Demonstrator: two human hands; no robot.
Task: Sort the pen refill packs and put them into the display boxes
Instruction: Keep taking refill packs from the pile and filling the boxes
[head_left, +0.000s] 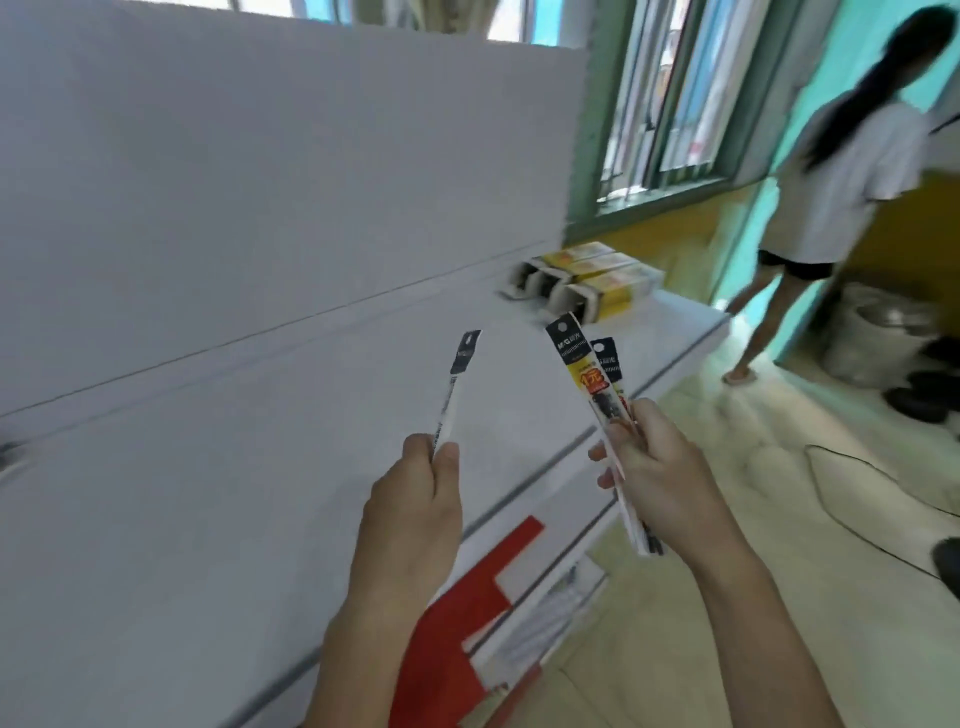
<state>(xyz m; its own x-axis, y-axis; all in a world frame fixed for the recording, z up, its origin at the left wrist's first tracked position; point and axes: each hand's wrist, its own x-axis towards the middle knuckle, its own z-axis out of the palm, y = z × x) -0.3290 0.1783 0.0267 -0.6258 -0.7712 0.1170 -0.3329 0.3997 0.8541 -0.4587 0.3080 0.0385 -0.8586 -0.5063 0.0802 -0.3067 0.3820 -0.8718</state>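
My left hand (415, 499) pinches one thin refill pack (457, 387). My right hand (649, 467) grips maybe two packs (587, 384). Yellow display boxes (587, 283) far back on white table (208, 467).

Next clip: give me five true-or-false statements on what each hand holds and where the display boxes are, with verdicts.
1. The left hand pinches a single refill pack. True.
2. The right hand is empty. False: it grips at least two yellow-labelled packs.
3. The display boxes lie on the white surface, beyond both hands. True.
4. The single refill pack sits inside a display box. False: it is held in the air, well short of the boxes.
5. Another person stands at the right, near the window. True.
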